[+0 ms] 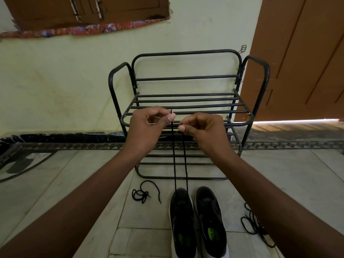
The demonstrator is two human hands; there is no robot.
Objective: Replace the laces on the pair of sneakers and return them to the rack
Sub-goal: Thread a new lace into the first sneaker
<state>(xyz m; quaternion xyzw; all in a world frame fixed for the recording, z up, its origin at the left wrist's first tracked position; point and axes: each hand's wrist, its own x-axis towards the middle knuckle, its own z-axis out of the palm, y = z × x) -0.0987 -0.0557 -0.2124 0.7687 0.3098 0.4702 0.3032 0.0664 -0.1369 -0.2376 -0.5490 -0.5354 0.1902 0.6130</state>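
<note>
Both hands (149, 125) (202, 128) pinch lace (175, 164) ends above left sneaker (183, 220)

A pale tiled floor (78, 192) is seen, with two black sneakers (198, 220) set side by side on it. A loose black lace (144, 192) is coiled left of them, another lace (256, 226) right, and the black metal shoe rack (186, 107) is stood behind.

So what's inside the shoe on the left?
The left sneaker shows a green insole label, and the black lace rises from its toe end. The eyelets are too dark to see.
</note>
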